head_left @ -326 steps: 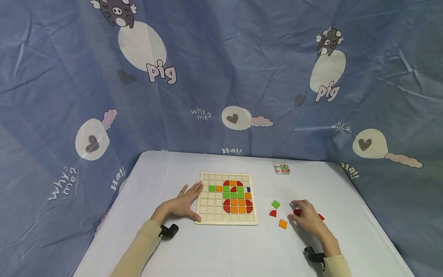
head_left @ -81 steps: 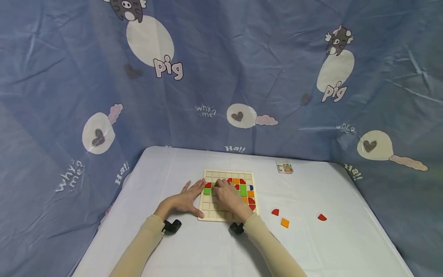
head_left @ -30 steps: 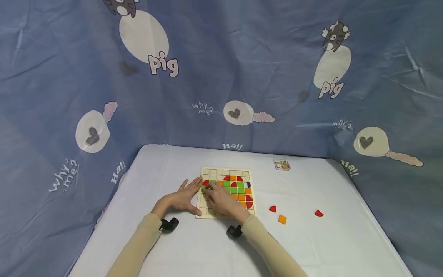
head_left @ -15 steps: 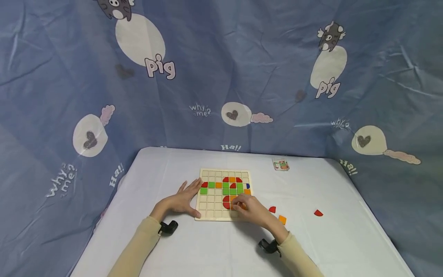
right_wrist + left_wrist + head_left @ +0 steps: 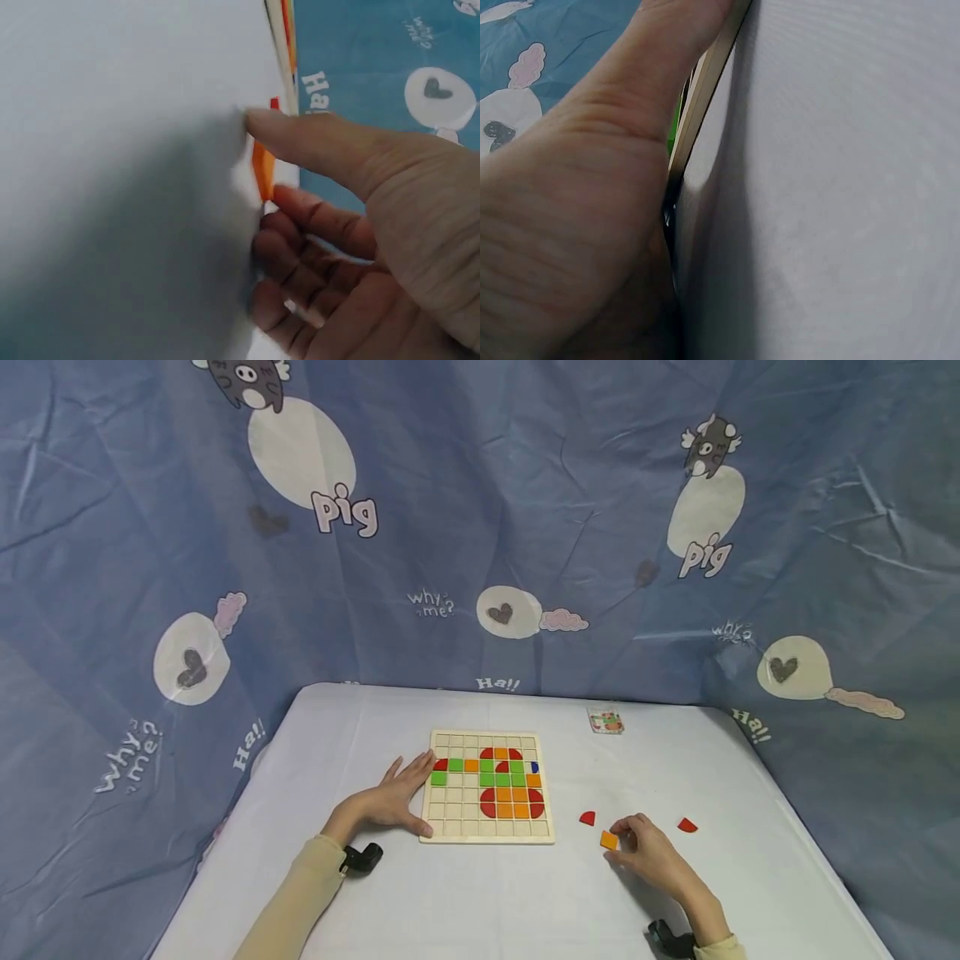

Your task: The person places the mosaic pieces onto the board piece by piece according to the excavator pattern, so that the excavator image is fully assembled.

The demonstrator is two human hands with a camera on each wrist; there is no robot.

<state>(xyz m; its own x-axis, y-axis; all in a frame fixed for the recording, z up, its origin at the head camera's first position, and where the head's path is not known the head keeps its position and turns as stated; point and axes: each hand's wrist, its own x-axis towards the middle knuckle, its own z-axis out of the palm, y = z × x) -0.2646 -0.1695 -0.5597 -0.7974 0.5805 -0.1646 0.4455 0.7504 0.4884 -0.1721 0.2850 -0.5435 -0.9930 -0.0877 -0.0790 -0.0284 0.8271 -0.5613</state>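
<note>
A square wooden grid board [image 5: 450,828] lies on the table, with red, orange, green and blue tiles set in some of its squares. My left hand [image 5: 390,797] rests at its left side, fingers spread, with fingertips on the edge and thumb at the near corner. In the left wrist view the hand [image 5: 577,180] hides most of the board. Over to the right, my right hand [image 5: 648,853] has thumb and index finger on either side of a loose orange square tile [image 5: 609,840]. The right wrist view shows that tile [image 5: 262,171] flat on the table between the fingertips.
Two red quarter-circle tiles lie loose, one [image 5: 587,818] left of the right hand and another [image 5: 687,825] beyond it on the right. A small patterned card [image 5: 605,720] lies at the back. A blue printed curtain [image 5: 420,527] stands behind the white table [image 5: 450,902].
My right hand has left the board and moved right to the orange tile. Since the oldest frame, a red and a green tile have appeared at the board's left edge. The left hand stays put.
</note>
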